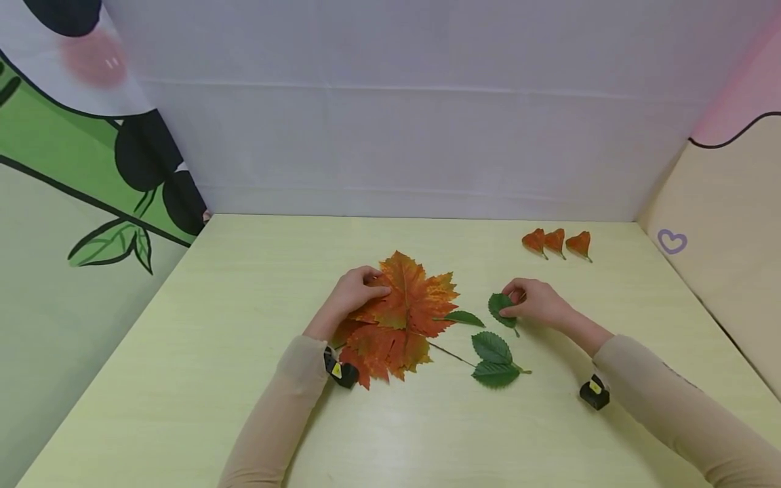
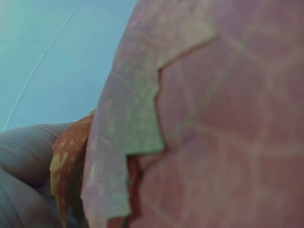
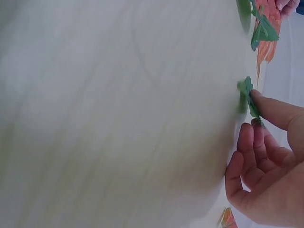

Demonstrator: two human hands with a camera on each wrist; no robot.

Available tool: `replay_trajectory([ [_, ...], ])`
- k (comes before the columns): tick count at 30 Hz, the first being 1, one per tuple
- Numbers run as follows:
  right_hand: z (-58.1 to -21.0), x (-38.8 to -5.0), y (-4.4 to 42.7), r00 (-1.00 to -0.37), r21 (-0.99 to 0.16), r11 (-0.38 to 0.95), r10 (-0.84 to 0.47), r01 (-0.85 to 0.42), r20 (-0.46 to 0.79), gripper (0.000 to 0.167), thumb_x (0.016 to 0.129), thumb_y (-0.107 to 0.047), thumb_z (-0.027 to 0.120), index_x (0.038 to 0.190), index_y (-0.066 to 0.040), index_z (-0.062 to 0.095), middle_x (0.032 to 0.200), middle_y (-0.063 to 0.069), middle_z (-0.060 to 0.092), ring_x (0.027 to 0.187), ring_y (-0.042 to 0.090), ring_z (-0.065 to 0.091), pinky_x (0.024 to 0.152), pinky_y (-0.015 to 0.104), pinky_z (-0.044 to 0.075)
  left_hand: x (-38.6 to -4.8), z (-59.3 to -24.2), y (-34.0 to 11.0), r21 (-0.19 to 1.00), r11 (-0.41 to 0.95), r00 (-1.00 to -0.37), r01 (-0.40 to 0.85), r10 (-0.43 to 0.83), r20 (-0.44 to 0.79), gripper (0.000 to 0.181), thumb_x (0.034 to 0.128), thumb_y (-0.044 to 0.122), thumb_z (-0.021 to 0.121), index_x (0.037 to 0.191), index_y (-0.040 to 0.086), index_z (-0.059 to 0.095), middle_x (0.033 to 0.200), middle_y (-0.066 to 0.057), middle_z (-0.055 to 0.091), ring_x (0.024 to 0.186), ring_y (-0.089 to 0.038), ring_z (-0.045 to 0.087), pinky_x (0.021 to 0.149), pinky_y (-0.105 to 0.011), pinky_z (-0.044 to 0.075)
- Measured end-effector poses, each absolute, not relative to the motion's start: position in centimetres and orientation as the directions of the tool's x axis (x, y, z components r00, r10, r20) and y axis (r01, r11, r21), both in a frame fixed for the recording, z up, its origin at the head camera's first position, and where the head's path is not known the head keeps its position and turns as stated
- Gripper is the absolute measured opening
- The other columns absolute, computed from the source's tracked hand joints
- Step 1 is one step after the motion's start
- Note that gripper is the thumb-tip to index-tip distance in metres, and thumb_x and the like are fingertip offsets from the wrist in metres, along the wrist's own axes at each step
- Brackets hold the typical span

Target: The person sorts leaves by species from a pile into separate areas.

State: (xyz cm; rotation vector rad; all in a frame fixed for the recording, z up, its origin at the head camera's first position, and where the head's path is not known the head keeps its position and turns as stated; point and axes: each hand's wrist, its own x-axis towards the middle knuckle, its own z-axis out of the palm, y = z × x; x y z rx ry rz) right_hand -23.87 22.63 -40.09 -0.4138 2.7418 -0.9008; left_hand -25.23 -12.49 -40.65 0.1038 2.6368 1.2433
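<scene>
My left hand (image 1: 358,290) holds the left edge of an orange maple leaf (image 1: 405,291), thumb on top. Under it, nearer the front, lies a second orange maple leaf (image 1: 381,352) with a thin stem pointing right. In the left wrist view, a reddish maple leaf (image 2: 228,114) fills most of the frame and hides much of the hand. My right hand (image 1: 537,301) pinches a small green leaf (image 1: 500,308) between thumb and fingers, just to the right of the maple leaves; the right wrist view shows this green leaf (image 3: 249,97) at the thumb tip.
A green leaf (image 1: 465,318) touches the upper maple leaf's right edge. Two more, a green leaf (image 1: 491,347) and a green leaf (image 1: 495,374), lie together nearer the front. Three small orange leaves (image 1: 554,240) sit in a row at the table's (image 1: 244,271) back right.
</scene>
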Motion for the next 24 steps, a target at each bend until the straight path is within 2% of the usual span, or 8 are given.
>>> replay_trajectory([
  [9, -39.6, -24.1, 24.3, -0.954, -0.648, 0.753, -0.264, -0.112, -0.142, 0.037, 0.082, -0.021, 0.067, 0.11, 0.002, 0.056, 0.092, 0.01, 0.054, 0.083, 0.022, 0.049, 0.066, 0.029, 0.041, -25.1, -40.5, -12.4, 0.77, 0.638, -0.973, -0.027, 0.16, -0.167, 0.047, 0.0829, 0.029, 0.066, 0.122, 0.006, 0.054, 0.117, -0.013, 0.057, 0.102, -0.027, 0.054, 0.088, -0.04, 0.045],
  [17, -39.4, -24.9, 27.2, -0.972, -0.626, 0.779, -0.172, -0.036, -0.158, 0.048, 0.086, -0.028, 0.062, 0.12, 0.004, 0.05, 0.112, 0.024, 0.054, 0.102, 0.034, 0.051, 0.08, 0.04, 0.044, -25.2, -40.7, -12.4, 0.772, 0.635, -0.975, -0.032, 0.152, -0.165, 0.046, 0.0824, 0.029, 0.067, 0.121, 0.007, 0.055, 0.115, -0.012, 0.058, 0.1, -0.026, 0.055, 0.088, -0.039, 0.045],
  [24, -39.2, -25.4, 30.3, -0.979, -0.634, 0.773, -0.126, 0.003, -0.159, 0.048, 0.091, -0.026, 0.054, 0.125, 0.007, 0.043, 0.114, 0.027, 0.05, 0.102, 0.038, 0.049, 0.078, 0.041, 0.044, -25.2, -40.6, -12.4, 0.775, 0.631, -0.974, -0.037, 0.151, -0.17, 0.045, 0.0826, 0.028, 0.066, 0.121, 0.007, 0.055, 0.114, -0.012, 0.057, 0.1, -0.026, 0.055, 0.088, -0.04, 0.045],
])
